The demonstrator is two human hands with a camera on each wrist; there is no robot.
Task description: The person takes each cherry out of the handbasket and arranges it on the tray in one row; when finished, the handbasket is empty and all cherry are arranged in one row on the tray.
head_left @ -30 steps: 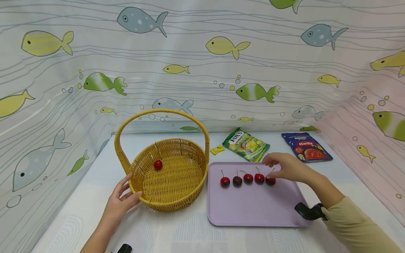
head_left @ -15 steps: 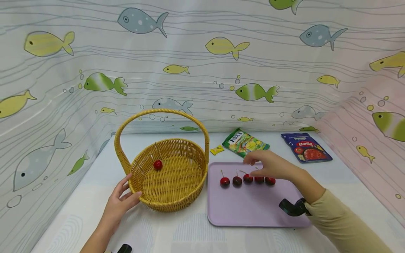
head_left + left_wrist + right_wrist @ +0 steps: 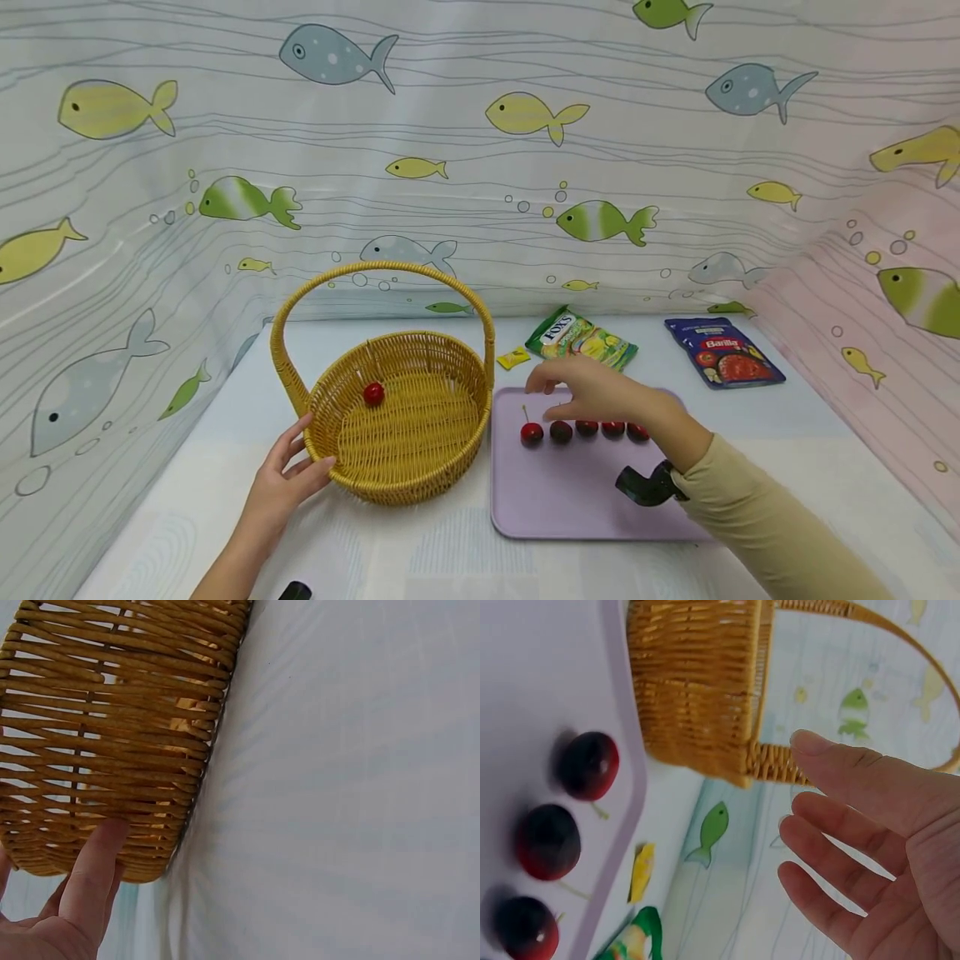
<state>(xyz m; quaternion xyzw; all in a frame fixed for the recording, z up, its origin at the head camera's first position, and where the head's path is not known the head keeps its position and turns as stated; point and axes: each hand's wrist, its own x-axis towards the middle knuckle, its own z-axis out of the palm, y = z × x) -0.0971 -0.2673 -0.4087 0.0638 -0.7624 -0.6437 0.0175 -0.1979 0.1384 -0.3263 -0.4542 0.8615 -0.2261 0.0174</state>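
Note:
My left hand (image 3: 283, 482) rests against the left side of a woven yellow basket (image 3: 408, 482), fingers spread and fairly straight. The left wrist view shows a fingertip touching the basket's slatted wall (image 3: 112, 742). Inside lies one red cherry (image 3: 373, 394). On a lilac tray (image 3: 555, 508) several dark red cherries stand in a row, stems up, among them a cherry at the left end (image 3: 532, 433). My right hand (image 3: 592, 390) hovers over this row with nothing in it, hiding some stems. Its thumb and fingers are apart in the right wrist view.
The basket's tall arched handle (image 3: 386, 265) rises above its rim. Behind the tray lie a small yellow wrapped candy (image 3: 513, 358), a green Fox's candy bag (image 3: 577, 335) and a blue Barilla pouch (image 3: 723, 352). A fish-patterned curtain (image 3: 465, 192) closes off the back and sides.
My right hand has moved left over the cherry row, from the right end toward the left end, without a cherry in it. The left hand and basket stay put.

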